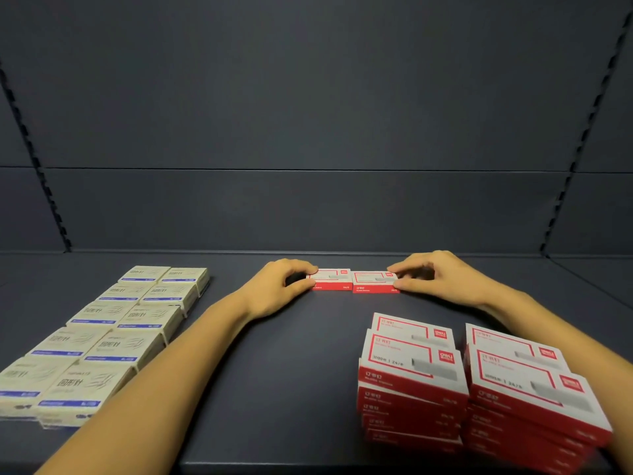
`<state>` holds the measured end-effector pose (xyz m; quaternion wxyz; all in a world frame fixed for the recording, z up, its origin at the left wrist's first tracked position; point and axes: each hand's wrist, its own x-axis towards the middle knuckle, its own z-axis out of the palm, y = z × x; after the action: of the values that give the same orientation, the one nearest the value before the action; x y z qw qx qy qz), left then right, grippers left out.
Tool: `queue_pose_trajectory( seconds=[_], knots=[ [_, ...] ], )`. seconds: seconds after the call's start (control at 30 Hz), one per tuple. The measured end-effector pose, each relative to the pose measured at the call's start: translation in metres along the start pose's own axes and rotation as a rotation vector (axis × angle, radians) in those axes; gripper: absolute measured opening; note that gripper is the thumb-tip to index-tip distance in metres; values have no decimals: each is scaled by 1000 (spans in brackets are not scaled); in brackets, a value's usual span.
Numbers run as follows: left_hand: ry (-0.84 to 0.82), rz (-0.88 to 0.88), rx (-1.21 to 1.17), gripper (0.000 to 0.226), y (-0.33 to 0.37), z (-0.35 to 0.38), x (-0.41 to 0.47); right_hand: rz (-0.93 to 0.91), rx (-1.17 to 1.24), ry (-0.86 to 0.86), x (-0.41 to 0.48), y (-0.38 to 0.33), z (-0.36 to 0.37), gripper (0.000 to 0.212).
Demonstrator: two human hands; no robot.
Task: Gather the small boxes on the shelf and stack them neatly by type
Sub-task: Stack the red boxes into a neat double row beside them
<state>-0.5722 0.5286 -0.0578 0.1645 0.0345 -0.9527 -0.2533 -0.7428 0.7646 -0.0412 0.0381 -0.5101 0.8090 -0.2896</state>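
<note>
Head view looks down onto a dark shelf (281,371) with both bare forearms reaching forward. The left hand (279,286) pinches the left end of a red-and-white box (330,279), thumb at the front edge and fingers curled over the top. The right hand (435,274) grips the right end of a second red-and-white box (375,282) the same way, thumb low on the near edge and fingertips on the top. The two boxes lie flat between the hands, end to end, their inner ends touching or nearly so; I cannot tell whether a gap remains. Both sit close to the shelf's back wall (308,207), with a thin strip of bare shelf behind them.

Under and just inside the right forearm stand red box stacks (472,382), several layers high, in two columns side by side, each with a rear stack and a front stack. The layers are slightly stepped rather than flush, and the nearest stacks are at the frame's lower right.

Outside the left forearm, well apart from the hand, cream boxes with blue strips (113,334) lie in two neat rows running from near the back wall toward the front edge, sides touching.

Between the forearms the shelf surface is bare from the held boxes down to the front lip, a wide open lane. Slotted uprights (41,173) flank the back panel on both sides.
</note>
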Motion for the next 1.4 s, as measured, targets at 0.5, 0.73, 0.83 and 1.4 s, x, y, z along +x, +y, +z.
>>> queue_pose_trajectory(
  seconds=[0.5, 0.73, 0.83, 1.4],
  knots=[
    [-251, 318, -384, 34, 100, -39, -64, -152, -18, 42, -130, -85, -71, 38],
    [-307, 328, -414, 28, 104, -30, -74, -160, -183, -18, -172, -92, -73, 48],
    [-257, 337, -403, 26, 103, -28, -73, -138, -256, -27, -175, -93, -71, 53],
    [78, -46, -259, 25, 38, -39, -11, 48, 27, 104, -74, -67, -67, 19]
  ],
)
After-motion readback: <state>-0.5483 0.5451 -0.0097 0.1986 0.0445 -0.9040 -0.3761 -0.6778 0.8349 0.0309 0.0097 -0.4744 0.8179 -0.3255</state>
